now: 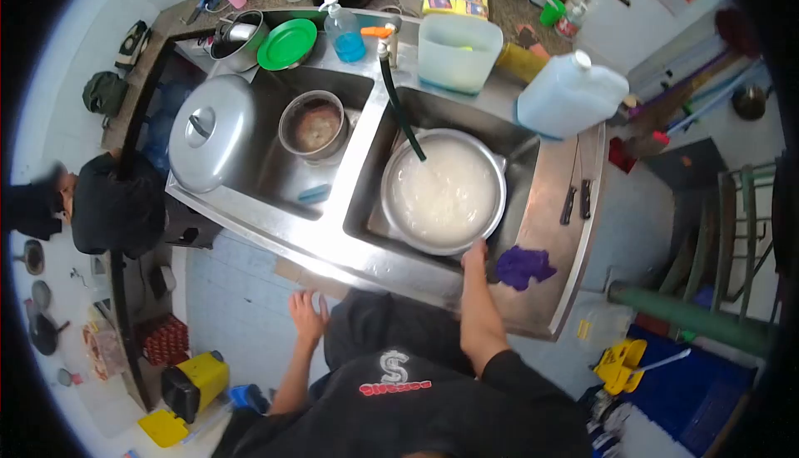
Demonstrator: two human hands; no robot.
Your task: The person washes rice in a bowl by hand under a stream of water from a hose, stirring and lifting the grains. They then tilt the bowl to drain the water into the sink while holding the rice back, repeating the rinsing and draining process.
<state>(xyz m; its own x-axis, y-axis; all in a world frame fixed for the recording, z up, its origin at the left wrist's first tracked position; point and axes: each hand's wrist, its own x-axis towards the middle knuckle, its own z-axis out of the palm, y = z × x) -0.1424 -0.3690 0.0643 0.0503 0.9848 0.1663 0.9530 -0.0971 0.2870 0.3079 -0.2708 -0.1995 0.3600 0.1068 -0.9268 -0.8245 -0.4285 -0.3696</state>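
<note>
My right hand point(475, 253) at near edge of metal basin point(386, 196), 5 o'clock; fingertips partly hidden, cannot tell whether they grasp rim. My left hand point(310, 315) released, fingers loosely curled, between 7 and 8 o'clock from basin, apart from sink point(333, 266). Basin sits in right compartment, holding cloudy pale liquid point(449, 196). Dark hose point(401, 112) hangs over it at 11 o'clock. Purple cloth point(524, 267) between 4 and 5.

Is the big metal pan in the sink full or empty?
Not empty: cloudy, whitish liquid spreads across the metal pan, hiding its bottom. How deep it is, I cannot tell.
</note>
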